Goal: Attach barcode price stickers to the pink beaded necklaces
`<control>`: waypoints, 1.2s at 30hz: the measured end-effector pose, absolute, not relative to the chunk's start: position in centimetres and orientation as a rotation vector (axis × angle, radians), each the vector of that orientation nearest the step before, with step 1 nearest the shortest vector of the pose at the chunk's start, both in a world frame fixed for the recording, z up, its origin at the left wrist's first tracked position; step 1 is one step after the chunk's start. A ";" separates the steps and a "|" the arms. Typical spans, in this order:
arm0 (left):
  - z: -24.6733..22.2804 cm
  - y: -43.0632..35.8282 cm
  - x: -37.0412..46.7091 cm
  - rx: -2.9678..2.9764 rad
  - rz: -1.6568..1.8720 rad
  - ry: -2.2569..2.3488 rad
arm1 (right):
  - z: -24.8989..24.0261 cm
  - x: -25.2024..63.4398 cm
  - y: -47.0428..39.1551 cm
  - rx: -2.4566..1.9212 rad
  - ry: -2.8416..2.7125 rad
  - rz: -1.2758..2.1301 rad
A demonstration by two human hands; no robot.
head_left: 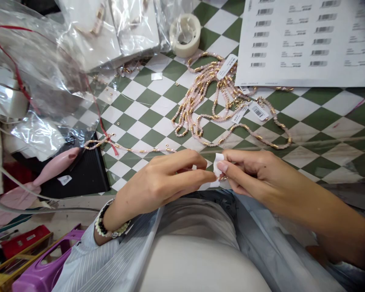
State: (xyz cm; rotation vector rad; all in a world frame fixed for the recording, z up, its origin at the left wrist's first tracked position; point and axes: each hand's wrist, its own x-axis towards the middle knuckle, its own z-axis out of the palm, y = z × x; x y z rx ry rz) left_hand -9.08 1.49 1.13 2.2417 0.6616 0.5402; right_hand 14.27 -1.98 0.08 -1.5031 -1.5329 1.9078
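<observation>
A small folded white tag is at the table's near edge, between my two hands. My right hand pinches it between thumb and fingers. From the other side, my left hand reaches with bent fingers, and its fingertips meet the tag's left edge. A bit of gold-coloured chain or clasp shows under the right thumb. A strand of pink and gold beads runs along the table toward the left hand, where its end is hidden. Beyond the hands lies a heap of pink and gold bead necklaces, several with white barcode tags.
A sheet of barcode labels covers the back right of the checkered table. At the back stand a tape roll and clear plastic bags. On the left are a pink-handled tool, a black tray-like object and a purple plastic item.
</observation>
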 end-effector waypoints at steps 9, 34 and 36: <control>1.1 1.6 -8.4 2.591 0.666 0.578 | -0.2 14.4 -1.7 -1.358 -1.394 2.085; -1.3 1.4 -7.6 2.057 0.889 0.694 | 0.8 12.6 -2.4 -1.505 -1.107 1.881; -1.2 1.5 -7.5 1.982 0.872 0.712 | 0.7 12.6 -2.4 -1.515 -1.083 1.873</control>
